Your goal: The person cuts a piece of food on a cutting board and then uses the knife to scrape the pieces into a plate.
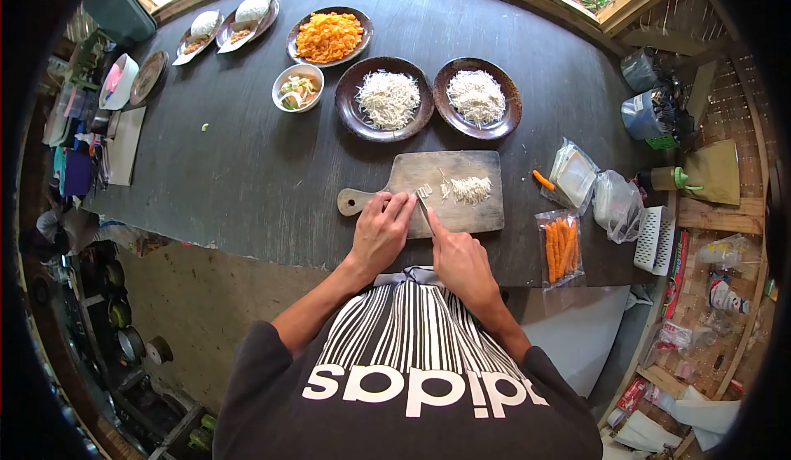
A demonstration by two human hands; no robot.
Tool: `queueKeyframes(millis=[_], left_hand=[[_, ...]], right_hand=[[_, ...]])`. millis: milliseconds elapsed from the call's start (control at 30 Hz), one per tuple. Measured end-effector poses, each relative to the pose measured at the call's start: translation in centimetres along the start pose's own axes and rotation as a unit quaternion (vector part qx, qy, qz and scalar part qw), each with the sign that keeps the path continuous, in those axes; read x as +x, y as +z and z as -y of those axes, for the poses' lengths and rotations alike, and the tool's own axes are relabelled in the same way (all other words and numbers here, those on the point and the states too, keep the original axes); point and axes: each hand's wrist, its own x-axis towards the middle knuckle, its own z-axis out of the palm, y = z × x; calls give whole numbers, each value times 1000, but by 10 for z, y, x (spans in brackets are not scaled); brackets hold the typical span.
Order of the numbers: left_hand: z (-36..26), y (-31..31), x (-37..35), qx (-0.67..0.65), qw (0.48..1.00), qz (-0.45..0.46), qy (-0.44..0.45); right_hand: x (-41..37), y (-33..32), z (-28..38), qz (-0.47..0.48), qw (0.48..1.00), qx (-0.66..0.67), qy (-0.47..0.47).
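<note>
A wooden cutting board (486,217) with a handle on its left lies at the table's near edge. My right hand (463,264) grips a knife (425,211), its blade angled up and left across the board. Close against the blade, my left hand (384,227) rests on the board with bent fingers pressed together; what they hold is hidden beneath them. A few pale cut sticks (424,190) lie just beyond the blade. Farther right on the board sits a small heap of thin white shreds (472,190).
Behind the board stand two brown plates (349,119) (512,124) of white shreds, an orange-filled plate (365,48) and a white bowl (280,103). Bagged carrots (560,248), plastic bags (618,204) and a white basket (654,241) lie right. Two rice plates (270,16) (185,45) sit far left.
</note>
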Motion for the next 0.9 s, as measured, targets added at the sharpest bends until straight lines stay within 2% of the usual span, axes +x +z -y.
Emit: queueKeyframes(millis=[167,367,567,767,900], left_hand=[[0,1,-1,3,1000,-4,3],[-1,1,0,-5,1000,-14,-2],[-3,0,1,-9,1000,-13,-10],[-2,0,0,-5,1000,-3,-9],[-2,0,1,-8,1000,-2,-8]], right_hand=[[-9,-1,-5,18,1000,10,-1],[6,2,-2,-22,999,24,-23],[12,1,1,-22,1000,5,-18],[-2,-6,5,23,999,-24,16],[-7,-4,-1,13,1000,8,0]])
